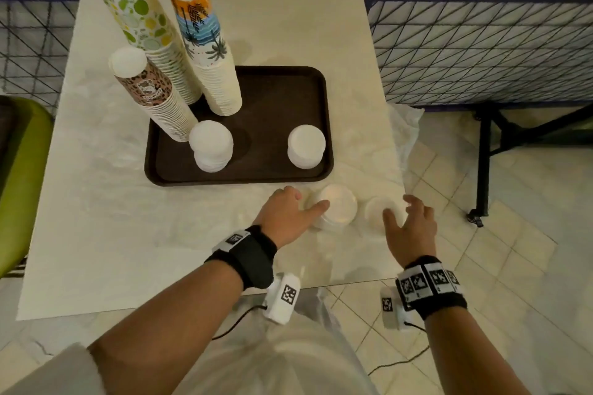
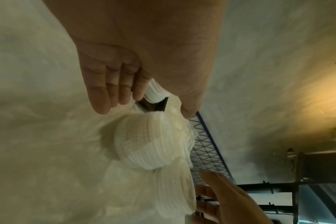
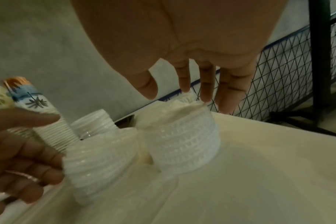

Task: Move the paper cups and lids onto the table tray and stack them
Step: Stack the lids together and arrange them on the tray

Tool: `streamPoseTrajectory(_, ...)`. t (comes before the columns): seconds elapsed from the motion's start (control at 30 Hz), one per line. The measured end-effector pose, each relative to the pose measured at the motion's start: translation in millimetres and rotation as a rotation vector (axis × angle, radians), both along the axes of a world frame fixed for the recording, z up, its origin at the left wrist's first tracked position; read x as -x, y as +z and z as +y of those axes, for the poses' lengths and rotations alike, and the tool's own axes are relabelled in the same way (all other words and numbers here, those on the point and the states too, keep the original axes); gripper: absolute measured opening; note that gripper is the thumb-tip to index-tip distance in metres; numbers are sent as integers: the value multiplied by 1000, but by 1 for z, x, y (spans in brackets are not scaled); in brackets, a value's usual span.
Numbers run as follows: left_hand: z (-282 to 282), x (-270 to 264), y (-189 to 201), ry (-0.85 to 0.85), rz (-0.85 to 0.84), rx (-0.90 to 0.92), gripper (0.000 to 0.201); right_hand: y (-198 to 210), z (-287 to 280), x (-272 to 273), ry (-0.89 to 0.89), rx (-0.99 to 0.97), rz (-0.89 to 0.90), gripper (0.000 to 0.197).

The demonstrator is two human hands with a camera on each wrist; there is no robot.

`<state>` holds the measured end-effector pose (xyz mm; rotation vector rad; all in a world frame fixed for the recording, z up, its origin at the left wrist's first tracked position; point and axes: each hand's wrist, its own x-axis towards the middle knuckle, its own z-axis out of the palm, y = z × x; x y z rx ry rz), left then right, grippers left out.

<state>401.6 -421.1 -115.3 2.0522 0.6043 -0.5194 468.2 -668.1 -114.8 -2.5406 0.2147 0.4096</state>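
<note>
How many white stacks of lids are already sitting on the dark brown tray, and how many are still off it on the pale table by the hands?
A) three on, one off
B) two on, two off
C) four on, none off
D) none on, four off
B: two white lid stacks stand on the dark brown tray, while two more sit on the pale table beside the left hand and right hand.
</note>
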Motion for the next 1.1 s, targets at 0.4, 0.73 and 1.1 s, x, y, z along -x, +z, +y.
streamPoseTrajectory(0.4,-36,-34,-18,-66,164,-192,97,-15,18,-11,55,111,238,81)
streamPoseTrajectory(0.73,-39,-41,-25,-108,214,-238,99,-8,18,-12,65,125,235,85)
streamPoseTrajectory(1.1,-39,-29,-17,-99,78,-22,93,-3,17,-8,73,-34,157,72)
